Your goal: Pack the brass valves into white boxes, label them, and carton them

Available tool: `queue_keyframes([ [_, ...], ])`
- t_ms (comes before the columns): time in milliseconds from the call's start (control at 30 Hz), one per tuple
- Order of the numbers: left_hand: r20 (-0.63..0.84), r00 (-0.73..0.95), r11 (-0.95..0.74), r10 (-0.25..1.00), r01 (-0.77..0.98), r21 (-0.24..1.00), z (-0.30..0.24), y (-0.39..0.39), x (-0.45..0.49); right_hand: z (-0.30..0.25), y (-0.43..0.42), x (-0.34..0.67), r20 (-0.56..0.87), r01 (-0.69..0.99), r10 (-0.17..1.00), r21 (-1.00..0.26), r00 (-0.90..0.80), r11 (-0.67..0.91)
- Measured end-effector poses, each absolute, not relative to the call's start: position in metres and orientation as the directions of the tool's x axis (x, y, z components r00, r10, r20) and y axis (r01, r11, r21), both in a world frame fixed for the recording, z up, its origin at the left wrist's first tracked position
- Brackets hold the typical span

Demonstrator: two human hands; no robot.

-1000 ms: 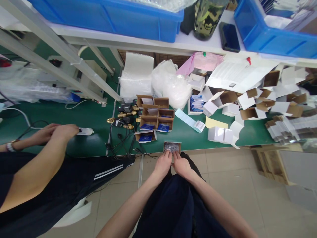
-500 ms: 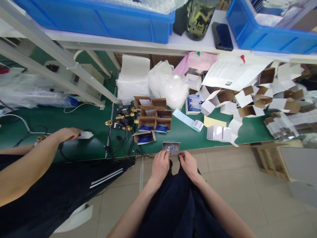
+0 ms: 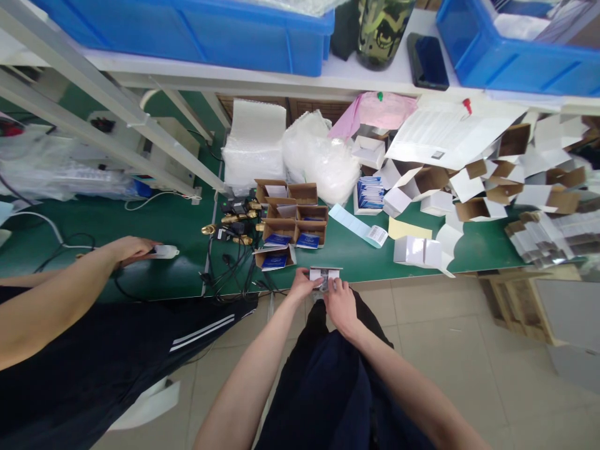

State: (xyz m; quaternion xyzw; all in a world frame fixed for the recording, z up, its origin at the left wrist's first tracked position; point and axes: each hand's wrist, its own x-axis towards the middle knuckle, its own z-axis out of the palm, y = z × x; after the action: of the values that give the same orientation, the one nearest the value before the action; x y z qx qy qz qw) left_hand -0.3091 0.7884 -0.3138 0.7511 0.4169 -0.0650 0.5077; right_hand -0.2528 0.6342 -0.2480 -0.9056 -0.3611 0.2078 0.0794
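A small cardboard box (image 3: 323, 270) sits at the bench's front edge, its two white side flaps folded inward over greyish contents. My left hand (image 3: 303, 285) grips the box's left side, thumb along the near edge. On the right flap rest the bent fingers of my right hand (image 3: 340, 304), closed on that side of the box. Just beyond my left hand are several open brown boxes (image 3: 294, 215), some holding blue booklets (image 3: 308, 240). Black cables (image 3: 229, 269) and brass-ended parts (image 3: 237, 228) lie to their left.
A co-worker's hand (image 3: 135, 249) holds a white object (image 3: 166, 251) at left. White boxes (image 3: 415, 250) and unfolded cartons (image 3: 478, 209) crowd the right side. Bubble wrap bags (image 3: 321, 156) lie behind. Overhead, a shelf (image 3: 365, 75) carries blue bins (image 3: 210, 37) and a phone (image 3: 427, 61).
The side flaps of the small box have folded inward over its contents. My right hand has moved left onto the box, and my left hand has shifted to its left side.
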Motion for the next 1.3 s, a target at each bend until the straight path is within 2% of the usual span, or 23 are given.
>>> queue_keyframes([
  [200,-0.441,0.778,-0.263,0.448,0.586,0.767,-0.323,0.807,-0.3,-0.263,0.63,-0.242,-0.326,0.736,0.773,-0.257,0.544,-0.626],
  [500,-0.23,0.927,-0.499,0.298,0.356,0.79,-0.312,0.816,-0.315,-0.271,0.601,-0.204,-0.258,0.82,0.901,-0.382,0.348,-0.426],
  [733,-0.137,0.99,-0.579,-0.028,0.096,0.81,-0.286,0.828,-0.326,-0.284,0.589,-0.198,-0.241,0.805,0.915,-0.436,0.325,-0.401],
  [833,-0.141,0.985,-0.573,-0.099,0.06,0.817,-0.279,0.831,-0.332,-0.288,0.583,-0.207,-0.241,0.778,0.889,-0.431,0.389,-0.457],
  [1000,-0.186,0.982,-0.521,-0.04,0.139,0.842,-0.275,0.818,-0.335,-0.282,0.585,-0.224,-0.234,0.713,0.831,-0.43,0.505,-0.555],
  [1167,-0.284,0.937,-0.364,0.203,0.341,0.867,-0.289,0.811,-0.323,-0.26,0.596,-0.224,-0.228,0.65,0.793,-0.469,0.565,-0.598],
  [1300,-0.373,0.854,-0.193,0.362,0.46,0.866,-0.302,0.806,-0.315,-0.253,0.61,-0.224,-0.252,0.541,0.687,-0.459,0.682,-0.705],
])
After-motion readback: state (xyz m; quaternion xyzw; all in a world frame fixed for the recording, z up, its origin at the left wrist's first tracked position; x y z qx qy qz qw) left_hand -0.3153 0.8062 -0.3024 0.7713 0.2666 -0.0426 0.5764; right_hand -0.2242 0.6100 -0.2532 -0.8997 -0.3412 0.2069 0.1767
